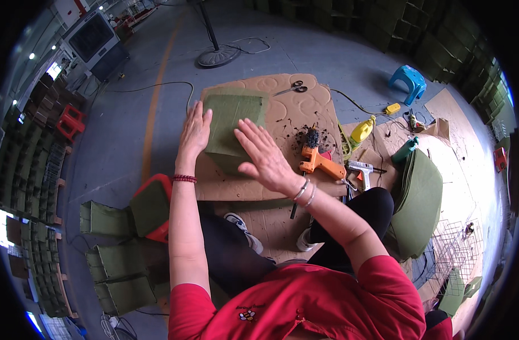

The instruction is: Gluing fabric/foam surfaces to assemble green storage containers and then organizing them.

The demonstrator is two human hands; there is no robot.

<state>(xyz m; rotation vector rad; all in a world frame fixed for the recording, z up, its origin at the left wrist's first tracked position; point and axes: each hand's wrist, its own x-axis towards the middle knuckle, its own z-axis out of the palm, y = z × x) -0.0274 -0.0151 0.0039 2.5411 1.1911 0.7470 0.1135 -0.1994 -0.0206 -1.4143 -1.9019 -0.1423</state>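
Note:
A green fabric-like box [228, 116] sits on a low table covered with brown cardboard [248, 190], between my two hands. My left hand [196, 131] lies flat along the box's left side, fingers stretched out and held side by side. Across the box's right side and near edge reaches my right hand [264, 154], fingers extended and thumb apart. Neither hand is wrapped round anything. Right of my right hand lies an orange glue gun [323, 164], its nozzle end among dark residue. Scissors [292, 88] with dark handles rest at the table's far edge.
Beside the table are a white glue gun [361, 171], a yellow bottle [362, 132], a teal bottle [405, 148] and a stack of green sheets [419, 204]. Open green boxes [107, 219] stand at left by a red stool [156, 204]. A blue stool [408, 82] stands far right.

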